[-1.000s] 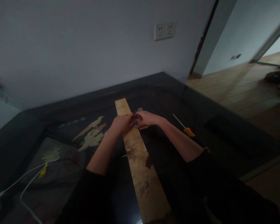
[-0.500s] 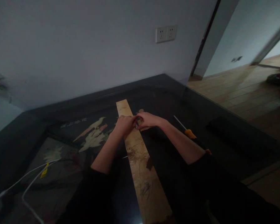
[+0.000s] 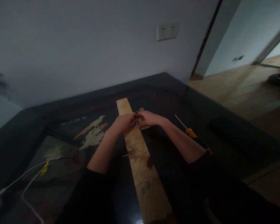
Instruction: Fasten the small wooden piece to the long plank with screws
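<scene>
In the head view, I see my left hand (image 3: pixel 123 122) and my right hand (image 3: pixel 148 118) meeting over the far part of a long wooden plank (image 3: pixel 140 161) that runs from the near edge of the scene away toward the wall. Between the fingertips of both hands sits a small metal piece (image 3: pixel 136 123), shiny and too small for me to name more closely. It lies right at the point where the two hands touch, over the right edge of the plank. My left fingers are curled together and pinched on it from the left; my right fingers are closed on it from the right, thumb side toward me. Both forearms come in from dark sleeves at the near side.

The plank rests on a dark glass tabletop (image 3: pixel 214 124) with a pale bird-like picture (image 3: pixel 92 132) under the glass to the left of my left hand. To the right of my right forearm lies a screwdriver with an orange handle (image 3: pixel 190 132), its thin shaft pointing far-left, apart from both hands. White cables (image 3: pixel 32 174) trail across the near left corner. A double wall socket (image 3: pixel 168 31) sits on the grey wall beyond the table.
</scene>
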### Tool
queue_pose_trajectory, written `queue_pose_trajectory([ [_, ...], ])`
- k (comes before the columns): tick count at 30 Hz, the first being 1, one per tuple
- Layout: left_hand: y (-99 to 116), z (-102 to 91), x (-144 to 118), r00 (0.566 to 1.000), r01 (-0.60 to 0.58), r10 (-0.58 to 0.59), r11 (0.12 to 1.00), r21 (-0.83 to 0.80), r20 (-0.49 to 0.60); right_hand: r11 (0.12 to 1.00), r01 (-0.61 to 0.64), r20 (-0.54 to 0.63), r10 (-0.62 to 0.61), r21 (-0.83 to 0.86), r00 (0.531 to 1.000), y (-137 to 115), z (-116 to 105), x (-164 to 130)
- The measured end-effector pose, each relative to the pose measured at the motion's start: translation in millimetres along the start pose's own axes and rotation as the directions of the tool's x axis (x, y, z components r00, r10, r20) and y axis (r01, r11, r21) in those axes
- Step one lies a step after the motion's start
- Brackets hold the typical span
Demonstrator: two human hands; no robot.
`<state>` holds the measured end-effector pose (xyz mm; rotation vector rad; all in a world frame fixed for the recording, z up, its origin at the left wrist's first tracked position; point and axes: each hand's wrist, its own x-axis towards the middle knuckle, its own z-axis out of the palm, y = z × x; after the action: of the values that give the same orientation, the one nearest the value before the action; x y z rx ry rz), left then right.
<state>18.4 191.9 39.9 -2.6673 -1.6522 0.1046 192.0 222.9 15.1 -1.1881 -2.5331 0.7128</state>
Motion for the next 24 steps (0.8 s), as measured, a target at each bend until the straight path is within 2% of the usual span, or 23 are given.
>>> queue_pose_trajectory([
  [16, 7.2, 8.2, 4.6, 1.0, 0.015, -0.013, 0.993, 0.115, -0.017, 1.0, 0.002, 0.002, -0.002, -0.028, 1.0, -2.3, -0.6, -0.8],
  [24, 7.1, 13.9, 5.0, 0.995, 0.043, -0.031, 0.991, 0.126, -0.097, 0.999, 0.008, 0.0, -0.008, -0.031, 1.0, -1.0, -0.3, 0.1],
])
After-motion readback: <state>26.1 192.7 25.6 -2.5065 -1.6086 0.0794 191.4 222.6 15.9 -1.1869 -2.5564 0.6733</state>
